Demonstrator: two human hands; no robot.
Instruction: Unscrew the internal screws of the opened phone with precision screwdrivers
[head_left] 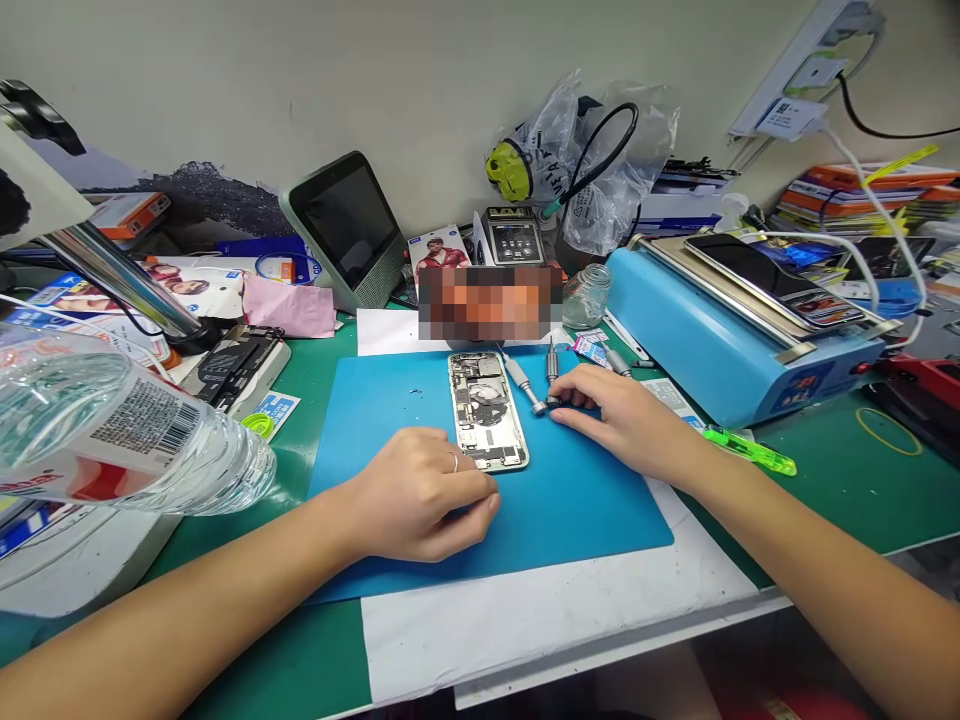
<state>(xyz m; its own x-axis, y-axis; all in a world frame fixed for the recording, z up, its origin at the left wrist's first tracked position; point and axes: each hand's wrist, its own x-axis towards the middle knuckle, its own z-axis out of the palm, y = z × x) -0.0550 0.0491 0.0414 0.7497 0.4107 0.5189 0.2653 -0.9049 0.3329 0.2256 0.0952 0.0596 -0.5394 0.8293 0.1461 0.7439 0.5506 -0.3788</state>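
An opened phone [490,410] with its inner parts exposed lies on the blue mat [592,510]. Loosely curled, my left hand [427,495] rests on the mat at the phone's lower left corner; no object shows in its fingers. My right hand [600,410], right of the phone, pinches the near end of a grey screwdriver [553,365] lying on the mat. Beside it lies a second silver screwdriver [523,384], slanting near the phone's edge. A third grey handle [619,362] shows partly behind my right hand. Tiny dark bits [415,391] lie left of the phone.
A water bottle [150,430] looms at the left, near another opened phone part [236,365]. A blue machine [720,330] with a phone [776,280] on top stands at the right. A glass jar [587,297] and a screen device [349,230] stand behind. A green cutter [750,450] lies right.
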